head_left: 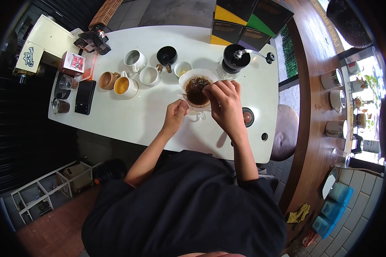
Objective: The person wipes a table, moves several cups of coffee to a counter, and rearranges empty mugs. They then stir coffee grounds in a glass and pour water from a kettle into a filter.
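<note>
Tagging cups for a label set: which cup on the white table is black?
The black cup in the back row, between the white mug and the small white cup with yellowish contents. All other cups there are white or tan.

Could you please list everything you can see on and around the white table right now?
table: 1, white, centre
paper filter: 1, white with dark wet grounds, under the hands
coffee grinder: 1, black, behind the filter
mugs: 3, white, left of the filter
black cup: 1, black, beside the mugs
brown cup: 1, tan, far left
scale: 1, black, left end
boxes: several, black, yellow, green, far edge
left hand: 1, pinching the filter's rim
right hand: 1, fingers on the filter's rim
</note>
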A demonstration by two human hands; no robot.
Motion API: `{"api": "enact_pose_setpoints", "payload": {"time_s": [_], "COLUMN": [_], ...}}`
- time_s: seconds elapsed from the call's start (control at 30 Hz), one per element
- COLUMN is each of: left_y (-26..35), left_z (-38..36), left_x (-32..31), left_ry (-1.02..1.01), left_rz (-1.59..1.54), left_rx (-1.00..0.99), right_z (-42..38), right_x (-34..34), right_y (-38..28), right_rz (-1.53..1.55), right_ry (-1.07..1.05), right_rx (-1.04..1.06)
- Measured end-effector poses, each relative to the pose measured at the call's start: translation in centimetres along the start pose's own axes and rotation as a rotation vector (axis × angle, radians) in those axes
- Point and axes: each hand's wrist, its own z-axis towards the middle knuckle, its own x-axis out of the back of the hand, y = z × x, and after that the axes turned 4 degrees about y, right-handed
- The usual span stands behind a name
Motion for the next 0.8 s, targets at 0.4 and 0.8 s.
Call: {"api": "enact_pose_setpoints", "payload": {"time_s": [0.4, 0.8], "left_y": [-1.0, -1.2], "left_z": [0.0, 0.1], "left_x": [0.4, 0.7], "left_ry": [-0.009, -0.032], "left_rz": [-0.012, -0.011], "left_rx": [-0.004, -0.019], "right_z": [0.1, -0.5], "right_x": [-0.4, -1.2], "right_y": [0.3, 0.7], "right_rz": [0.054, 0.172], "right_ry": [-0.054, 0.174], "right_rx": [-0.003, -0.363]}}
